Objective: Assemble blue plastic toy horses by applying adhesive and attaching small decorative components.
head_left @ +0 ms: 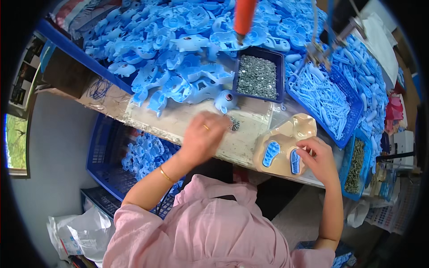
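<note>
My left hand (204, 136) is over the bench, its fingers curled and slightly blurred. Beside its fingertips lies a small pile of metal pieces (234, 123); whatever the fingers hold is hidden. My right hand (316, 156) is at a beige moulded fixture (282, 129), thumb and forefinger drawn together at the upper end of a narrow blue plastic part (295, 161) seated in it. Anything pinched there is too small to make out. A second blue plastic part (271, 153) sits in the fixture's left recess. Near my left hand rests a blue animal-head shell with an eye (225, 101).
Heaped blue plastic shells (178, 49) cover the far bench. A dark tray of small metal pieces (258, 73), a blue basket of thin parts (324, 100) and a screw tray (356, 165) surround the fixture. An orange-red tool (244, 18) hangs overhead. A blue crate (105, 156) stands lower left.
</note>
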